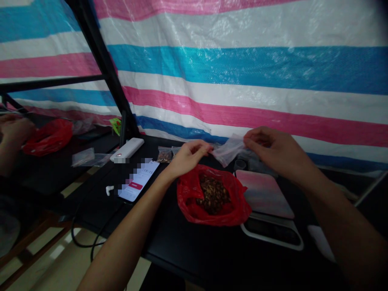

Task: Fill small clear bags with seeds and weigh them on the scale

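A clear plastic bag (pixel 228 150) is stretched between my two hands above the back of the table. My left hand (pixel 190 155) pinches its left edge, and my right hand (pixel 268 147) grips the right side, fingers closed. Below them stands an open red plastic bag (pixel 189 210) with brown dried bits (pixel 214 194) that look like seeds or chopped herbs; I cannot tell which. Right of it sits a digital kitchen scale (pixel 266 194) with a pale pinkish platform. Behind my left hand lies a small filled clear packet (pixel 164 154).
To the left are a lit phone (pixel 138 184), a white earbud (pixel 109 190), a white power bank (pixel 127 149) and a cable (pixel 74 234). Another person's hand (pixel 16 131) is by a second red bag (pixel 50 137). A black metal frame (pixel 112 76) and striped sheet (pixel 242 64) stand behind.
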The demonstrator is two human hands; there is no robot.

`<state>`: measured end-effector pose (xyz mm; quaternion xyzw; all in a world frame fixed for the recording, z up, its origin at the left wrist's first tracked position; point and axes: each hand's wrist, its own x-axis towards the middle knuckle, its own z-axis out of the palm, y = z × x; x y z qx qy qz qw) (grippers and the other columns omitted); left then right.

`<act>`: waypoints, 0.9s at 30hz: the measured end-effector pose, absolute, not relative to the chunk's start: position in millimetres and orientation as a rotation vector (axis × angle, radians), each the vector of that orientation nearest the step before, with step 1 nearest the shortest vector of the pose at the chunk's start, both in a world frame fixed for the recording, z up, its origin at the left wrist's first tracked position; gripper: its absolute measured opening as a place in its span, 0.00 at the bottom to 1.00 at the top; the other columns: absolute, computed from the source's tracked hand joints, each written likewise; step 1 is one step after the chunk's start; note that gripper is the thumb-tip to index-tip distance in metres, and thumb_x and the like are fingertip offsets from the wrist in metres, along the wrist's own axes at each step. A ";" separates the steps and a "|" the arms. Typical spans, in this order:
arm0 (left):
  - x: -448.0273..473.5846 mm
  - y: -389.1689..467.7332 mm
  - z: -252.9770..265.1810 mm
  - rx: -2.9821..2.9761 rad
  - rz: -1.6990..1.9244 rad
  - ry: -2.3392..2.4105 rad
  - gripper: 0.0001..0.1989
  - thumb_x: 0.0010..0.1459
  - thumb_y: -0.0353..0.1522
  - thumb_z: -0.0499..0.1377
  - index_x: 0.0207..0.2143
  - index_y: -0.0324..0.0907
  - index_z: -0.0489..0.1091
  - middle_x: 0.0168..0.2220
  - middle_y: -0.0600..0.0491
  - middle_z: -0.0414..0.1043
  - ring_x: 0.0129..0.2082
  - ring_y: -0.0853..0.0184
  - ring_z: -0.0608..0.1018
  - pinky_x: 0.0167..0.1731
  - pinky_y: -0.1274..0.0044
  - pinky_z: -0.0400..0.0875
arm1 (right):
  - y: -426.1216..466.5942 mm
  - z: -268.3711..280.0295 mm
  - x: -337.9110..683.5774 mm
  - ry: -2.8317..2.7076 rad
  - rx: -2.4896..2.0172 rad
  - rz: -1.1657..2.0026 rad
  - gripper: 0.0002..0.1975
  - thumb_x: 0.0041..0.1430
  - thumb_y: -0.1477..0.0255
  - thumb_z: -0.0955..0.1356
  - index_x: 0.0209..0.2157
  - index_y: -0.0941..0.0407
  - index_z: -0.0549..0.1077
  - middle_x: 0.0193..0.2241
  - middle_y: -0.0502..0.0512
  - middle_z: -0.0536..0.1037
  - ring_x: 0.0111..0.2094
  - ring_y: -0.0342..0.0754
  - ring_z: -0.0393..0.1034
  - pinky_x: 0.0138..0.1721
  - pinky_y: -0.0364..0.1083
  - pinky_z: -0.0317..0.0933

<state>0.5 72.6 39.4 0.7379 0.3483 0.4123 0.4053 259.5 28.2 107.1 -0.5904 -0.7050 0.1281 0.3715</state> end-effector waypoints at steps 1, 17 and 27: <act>-3.7 75.4 39.1 1.995 1.118 1.150 0.20 0.70 0.46 0.53 0.40 0.40 0.76 0.41 0.46 0.80 0.43 0.61 0.79 0.47 0.70 0.72 | 36.4 102.0 270.5 -1.741 -1.605 0.296 0.10 0.60 0.63 0.68 0.41 0.52 0.76 0.36 0.58 0.84 0.36 0.55 0.78 0.36 0.52 0.67; -24.8 92.1 14.6 2.419 0.587 1.746 0.19 0.64 0.34 0.60 0.56 0.41 0.71 0.51 0.42 0.79 0.53 0.51 0.76 0.53 0.63 0.70 | 61.7 57.5 324.1 -1.907 -2.172 -0.053 0.12 0.61 0.61 0.68 0.30 0.54 0.77 0.31 0.65 0.82 0.31 0.60 0.75 0.31 0.53 0.60; -0.6 76.3 25.5 2.620 1.066 0.801 0.22 0.64 0.26 0.60 0.60 0.45 0.68 0.54 0.46 0.74 0.56 0.59 0.75 0.59 0.63 0.70 | 24.3 71.5 218.5 -2.120 -1.547 0.339 0.14 0.67 0.61 0.65 0.36 0.53 0.80 0.31 0.53 0.84 0.30 0.50 0.75 0.31 0.47 0.62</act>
